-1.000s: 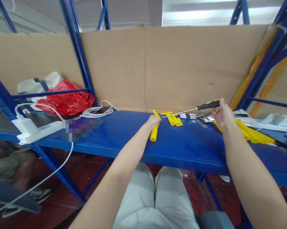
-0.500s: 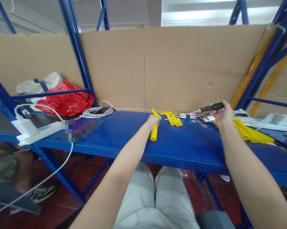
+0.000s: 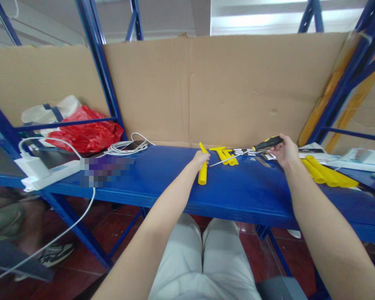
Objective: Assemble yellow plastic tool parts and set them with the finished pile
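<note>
Screwdriver [image 3: 264, 144], black and yellow in the handle, sits in the seated person's right hand [image 3: 285, 152], out at about one o'clock from where they sit. That hand grips the back end of the handle, and the long metal shaft slants down toward twelve, its tip just beside a yellow tube [image 3: 202, 177]. The left hand [image 3: 200, 159], straight ahead at twelve, is closed around that tube, one end showing beyond the fist and the round near end pointing back at the person. From here I can't tell whether the tip touches it.

Just past twelve, more yellow pieces [image 3: 226, 157] lie together on the blue table [image 3: 162, 179], the shaft crossing in front of them. Some small metal bits [image 3: 252, 158] are scattered near the handle. Between one and two, beyond the right wrist, rests a row of larger yellow tubes [image 3: 326, 173].

Over at eleven I see a coiled white cable [image 3: 125, 148] and, behind it, a crumpled red plastic bag [image 3: 87, 131]. A white power strip [image 3: 58, 174] lies at ten. Tall cardboard [image 3: 237, 83] closes off the back, and at nine a co-worker's shoe [image 3: 56, 254] shows below.
</note>
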Available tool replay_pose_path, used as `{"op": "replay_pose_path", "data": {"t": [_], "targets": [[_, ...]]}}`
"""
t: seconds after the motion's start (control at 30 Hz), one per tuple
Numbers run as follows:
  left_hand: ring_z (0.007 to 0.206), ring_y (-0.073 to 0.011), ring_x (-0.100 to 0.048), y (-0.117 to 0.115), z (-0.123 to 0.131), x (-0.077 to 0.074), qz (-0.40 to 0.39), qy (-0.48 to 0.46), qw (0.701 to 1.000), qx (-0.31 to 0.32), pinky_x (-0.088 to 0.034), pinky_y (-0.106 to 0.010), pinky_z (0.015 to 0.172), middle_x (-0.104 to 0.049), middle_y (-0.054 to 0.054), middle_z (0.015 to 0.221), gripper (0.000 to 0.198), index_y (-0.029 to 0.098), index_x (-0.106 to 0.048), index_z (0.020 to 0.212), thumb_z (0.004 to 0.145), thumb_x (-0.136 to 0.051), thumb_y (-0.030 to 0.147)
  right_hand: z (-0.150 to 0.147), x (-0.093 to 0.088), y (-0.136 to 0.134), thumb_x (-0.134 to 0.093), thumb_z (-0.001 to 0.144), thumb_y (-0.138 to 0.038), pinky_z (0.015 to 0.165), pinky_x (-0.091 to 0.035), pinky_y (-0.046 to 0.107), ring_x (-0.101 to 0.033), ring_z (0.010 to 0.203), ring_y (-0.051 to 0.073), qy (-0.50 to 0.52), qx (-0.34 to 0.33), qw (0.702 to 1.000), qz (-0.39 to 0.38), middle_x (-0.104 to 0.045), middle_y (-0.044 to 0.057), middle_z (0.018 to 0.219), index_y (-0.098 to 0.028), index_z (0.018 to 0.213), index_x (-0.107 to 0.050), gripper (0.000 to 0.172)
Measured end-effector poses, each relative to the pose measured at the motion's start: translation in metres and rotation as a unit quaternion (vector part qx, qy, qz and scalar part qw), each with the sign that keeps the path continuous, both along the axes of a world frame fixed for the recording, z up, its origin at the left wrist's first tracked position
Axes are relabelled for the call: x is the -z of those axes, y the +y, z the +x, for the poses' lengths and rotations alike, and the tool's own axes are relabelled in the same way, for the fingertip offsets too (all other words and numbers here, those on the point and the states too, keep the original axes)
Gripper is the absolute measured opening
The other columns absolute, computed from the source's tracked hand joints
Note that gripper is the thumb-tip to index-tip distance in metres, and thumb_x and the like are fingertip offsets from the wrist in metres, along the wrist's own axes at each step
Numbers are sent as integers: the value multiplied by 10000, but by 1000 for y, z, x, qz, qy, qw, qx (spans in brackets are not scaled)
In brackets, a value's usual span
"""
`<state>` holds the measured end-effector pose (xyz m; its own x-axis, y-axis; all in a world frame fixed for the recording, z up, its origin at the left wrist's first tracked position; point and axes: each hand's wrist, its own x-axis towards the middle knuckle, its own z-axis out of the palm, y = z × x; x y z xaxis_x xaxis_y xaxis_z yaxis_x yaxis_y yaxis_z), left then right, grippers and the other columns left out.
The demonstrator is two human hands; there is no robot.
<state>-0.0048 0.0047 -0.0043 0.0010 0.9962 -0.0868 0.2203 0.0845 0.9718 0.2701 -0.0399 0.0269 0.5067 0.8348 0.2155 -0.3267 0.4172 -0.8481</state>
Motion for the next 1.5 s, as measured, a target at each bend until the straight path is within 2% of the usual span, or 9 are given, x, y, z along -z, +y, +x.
{"op": "replay_pose_path", "data": {"t": [0.13,0.3,0.63,0.93,1.07,1.13,1.2,1.37,1.5], "targets": [[482,-63,-503,1,-1,2,32,22,999,-10,-439,-196,501,-662,-41,873,458,120,-547,1270,823,-550,19,-3,2,-3,-479,942,-261,403,-441,203,-489,416,123,-111,-61,986,-110,-448,-14,436,-191,659,-486,291],[662,-113,-654,3,-2,5,99,67,993,20,-504,-204,578,-692,-89,1165,747,215,-450,1474,775,-526,-38,-6,8,-3,-574,902,-339,336,-298,183,-387,385,79,-245,-183,934,-184,-502,0,506,-182,704,-503,262],[807,-146,-716,10,0,16,159,192,966,65,-557,-239,719,-729,-95,1133,606,227,-569,1393,822,-567,24,-29,27,-4,-810,708,-513,381,-311,161,-443,457,63,-448,-266,796,-307,-578,-3,612,-202,835,-520,444],[1057,-225,-686,-6,5,6,242,265,928,100,-523,-329,954,-731,-100,1164,549,175,-652,1307,791,-578,3,-33,34,3,-773,694,-604,389,-301,168,-411,458,62,-510,-258,763,-304,-526,-18,584,-199,806,-547,477],[1179,-237,-632,-9,8,5,273,296,910,103,-472,-331,1028,-703,-83,1240,546,200,-679,1275,778,-577,-2,-15,39,16,-660,807,-565,477,-432,206,-535,552,113,-583,-186,745,-265,-617,43,670,-182,797,-623,385],[1167,-231,-638,-11,8,5,273,291,910,115,-474,-326,1024,-708,-73,1230,547,207,-677,1278,783,-570,2,-1,43,27,-585,872,-425,605,-519,250,-638,700,171,-640,-75,726,-240,-692,80,795,-173,900,-689,274],[1124,-218,-659,-12,8,4,270,273,914,134,-486,-319,1005,-722,-64,1197,547,209,-670,1287,791,-563,4,14,48,39,-536,870,-266,820,-541,300,-678,943,231,-697,34,677,-233,-730,110,987,-163,1010,-724,256],[1036,-198,-685,-16,8,4,274,242,913,180,-504,-319,975,-729,-71,1179,548,200,-658,1301,795,-577,4,39,66,53,-531,831,-246,1051,-446,475,-529,1295,317,-772,88,556,-295,-603,102,1371,-248,1288,-668,477],[1008,-193,-691,-16,10,6,289,235,905,204,-517,-302,948,-720,-83,1202,548,206,-669,1287,786,-591,-1,33,74,50,-456,898,-340,1080,-350,642,-382,1409,356,-773,95,541,-318,-465,60,1515,-340,1350,-613,479]]}}
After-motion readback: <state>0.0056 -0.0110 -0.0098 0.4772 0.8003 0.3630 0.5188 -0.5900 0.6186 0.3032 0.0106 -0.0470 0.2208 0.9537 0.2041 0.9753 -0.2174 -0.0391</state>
